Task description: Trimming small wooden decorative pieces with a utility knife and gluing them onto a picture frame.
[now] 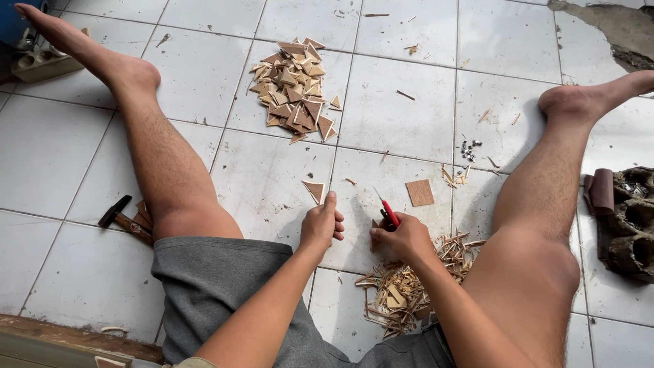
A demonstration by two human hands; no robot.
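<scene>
I sit on a white tiled floor with my legs spread wide. My left hand [322, 223] pinches a small wooden triangle [315, 190] by its lower tip, holding it upright over the tiles. My right hand [402, 237] grips a red-handled cutter [389, 212], blade pointing up and away, with a small wood piece tucked under its fingers. A heap of cut wooden triangles [296, 88] lies farther out between my legs. A square wooden piece [419, 193] lies flat just beyond my right hand.
Wood shavings and strips [402, 286] are piled by my right thigh. A hammer [122, 219] lies outside my left knee. Small metal bits [469, 150] sit near my right calf. A dark lumpy object with a brown roll [623, 218] is at the right edge.
</scene>
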